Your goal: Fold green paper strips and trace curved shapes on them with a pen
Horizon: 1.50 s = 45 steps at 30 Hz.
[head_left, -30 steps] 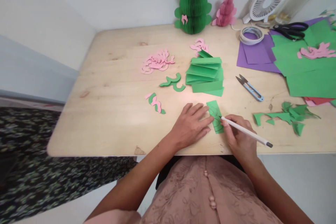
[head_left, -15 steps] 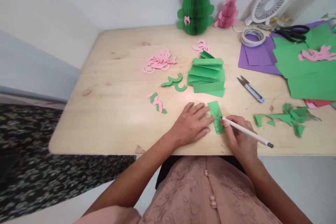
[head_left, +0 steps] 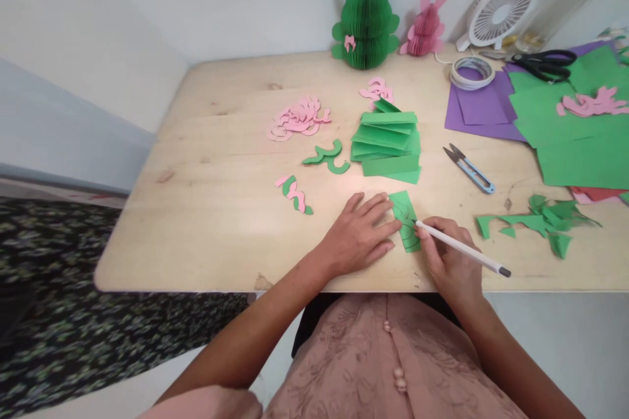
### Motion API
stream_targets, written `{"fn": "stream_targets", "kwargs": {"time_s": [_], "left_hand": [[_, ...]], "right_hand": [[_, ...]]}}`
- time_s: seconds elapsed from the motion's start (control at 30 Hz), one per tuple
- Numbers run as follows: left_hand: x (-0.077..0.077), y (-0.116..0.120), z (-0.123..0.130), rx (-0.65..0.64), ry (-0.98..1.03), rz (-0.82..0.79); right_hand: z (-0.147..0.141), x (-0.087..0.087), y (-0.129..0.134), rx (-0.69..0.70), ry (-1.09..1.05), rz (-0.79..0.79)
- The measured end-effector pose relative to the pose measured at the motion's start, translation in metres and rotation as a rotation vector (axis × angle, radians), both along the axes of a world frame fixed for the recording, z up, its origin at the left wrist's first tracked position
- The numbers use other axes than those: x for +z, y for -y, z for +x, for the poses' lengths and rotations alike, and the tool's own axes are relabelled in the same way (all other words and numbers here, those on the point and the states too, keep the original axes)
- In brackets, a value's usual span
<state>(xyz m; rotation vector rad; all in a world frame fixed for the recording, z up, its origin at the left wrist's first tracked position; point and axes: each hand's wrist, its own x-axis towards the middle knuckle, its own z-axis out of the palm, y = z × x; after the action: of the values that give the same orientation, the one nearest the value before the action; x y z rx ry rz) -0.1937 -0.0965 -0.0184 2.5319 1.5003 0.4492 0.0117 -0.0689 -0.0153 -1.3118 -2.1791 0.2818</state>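
The strip [head_left: 409,239] lies flat on the table [head_left: 206,236], between the two hands and close to both. Its long axis runs away from the person, with the far end leaning slightly left. Curved dark lines mark its face.

Right hand [head_left: 453,262]: thumb and fingers pinch the pen [head_left: 464,249] close to its tip. The tip points left, at the strip's right edge, about midway along its length; whether it presses on the surface cannot be told. The shaft slopes back to the right and toward the person, crossing the strip's axis.

Left hand [head_left: 354,237]: palm down, fingers slightly spread, fingertips at the strip's left edge. It pinches nothing.

Surroundings: the stack [head_left: 388,147] sits just beyond the strip's far end. The snips [head_left: 470,170] lie beyond the right hand; the scraps [head_left: 543,217] lie to its right.
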Motion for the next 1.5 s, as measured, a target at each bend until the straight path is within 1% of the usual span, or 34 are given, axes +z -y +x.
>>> {"fn": "stream_targets", "kwargs": {"time_s": [0.37,0.6,0.87,1.5], "left_hand": [[0.0001,0.0005,-0.0022,-0.020,0.017,-0.004],[0.0018,-0.0002,-0.0025,-0.009,0.009,-0.040],[0.0017,-0.0016,-0.0040,-0.009,0.047,-0.071],[-0.0001,-0.0011,-0.0042,-0.017,0.054,-0.070]], "right_hand": [[-0.0005,0.0000,-0.0008,0.012,-0.013,0.012],[-0.0011,0.0005,-0.0005,0.007,-0.011,0.010],[0.0001,-0.0008,-0.0009,0.023,-0.002,0.031],[-0.0010,0.0009,-0.0011,0.027,-0.007,0.051]]}}
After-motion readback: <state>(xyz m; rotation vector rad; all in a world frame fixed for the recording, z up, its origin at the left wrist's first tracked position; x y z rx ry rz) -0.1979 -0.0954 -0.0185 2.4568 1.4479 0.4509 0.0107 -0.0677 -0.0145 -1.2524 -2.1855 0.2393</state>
